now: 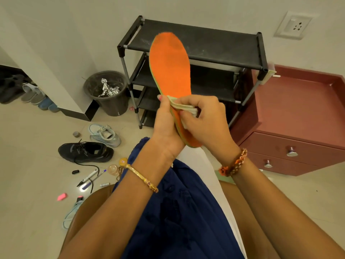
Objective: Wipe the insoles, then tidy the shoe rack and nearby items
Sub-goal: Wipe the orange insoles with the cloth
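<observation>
Insole [170,71] upright, heel in L hand [164,124] grip; R hand [203,116] pinches cloth [186,108] against it.

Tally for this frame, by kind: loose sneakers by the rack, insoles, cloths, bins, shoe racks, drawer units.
Sneakers: 2, black sneaker and light blue sneaker
Insoles: 1, orange insole
Cloths: 1, cloth
Bins: 1, bin
Shoe racks: 1, shoe rack
Drawer units: 1, drawer unit
Total: 7
</observation>
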